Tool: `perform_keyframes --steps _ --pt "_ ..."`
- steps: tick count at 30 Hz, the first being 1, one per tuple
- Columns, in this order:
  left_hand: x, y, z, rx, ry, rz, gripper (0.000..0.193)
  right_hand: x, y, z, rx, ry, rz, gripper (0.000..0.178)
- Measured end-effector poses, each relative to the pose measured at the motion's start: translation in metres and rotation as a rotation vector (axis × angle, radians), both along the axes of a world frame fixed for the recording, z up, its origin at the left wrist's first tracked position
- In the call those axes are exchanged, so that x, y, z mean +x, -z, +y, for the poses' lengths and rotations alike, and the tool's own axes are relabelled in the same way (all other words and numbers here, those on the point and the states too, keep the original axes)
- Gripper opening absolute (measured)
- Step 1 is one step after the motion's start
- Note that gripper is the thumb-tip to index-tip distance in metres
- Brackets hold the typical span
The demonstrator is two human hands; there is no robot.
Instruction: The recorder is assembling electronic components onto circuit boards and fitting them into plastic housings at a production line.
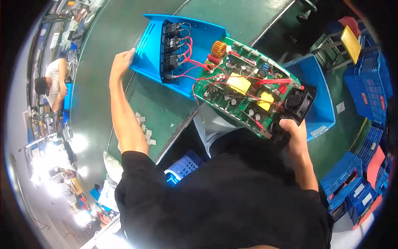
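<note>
My left hand (122, 62) is closed on the left edge of a blue metal housing (151, 45) with slots in its side. Inside the housing stands a black panel (166, 52) with several black sockets. Red wires (188, 52) run from these sockets to a green circuit board (211, 89), which carries a copper coil (219, 48) and yellow-wrapped transformers (239, 83). At the board's right end sits a black cooling fan (296, 99). My right hand (295, 135) grips that end beside the fan, thumb on top; its other fingers are hidden underneath.
A blue bin (317, 87) stands behind the fan end. Small pale blocks (146, 128) lie on the green workbench (93, 83). Blue crates (367, 83) are stacked at the right, near a stool with a yellow seat (350, 45). Another person (54, 83) works at the far left.
</note>
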State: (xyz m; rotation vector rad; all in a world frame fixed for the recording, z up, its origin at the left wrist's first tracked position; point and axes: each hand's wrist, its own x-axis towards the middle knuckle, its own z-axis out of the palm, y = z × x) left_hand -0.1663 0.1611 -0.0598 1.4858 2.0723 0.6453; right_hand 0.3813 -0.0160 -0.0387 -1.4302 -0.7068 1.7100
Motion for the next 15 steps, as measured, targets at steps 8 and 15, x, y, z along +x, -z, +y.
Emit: perform_keyframes --steps 8,15 --pt "-0.001 -0.026 -0.054 -0.019 0.089 0.203 0.05 0.027 0.005 0.006 0.06 -0.202 -0.107 0.062" --pt "0.012 -0.048 -0.088 0.005 0.118 0.368 0.051 0.022 -0.018 0.014 0.151 -0.197 -0.153 0.055"
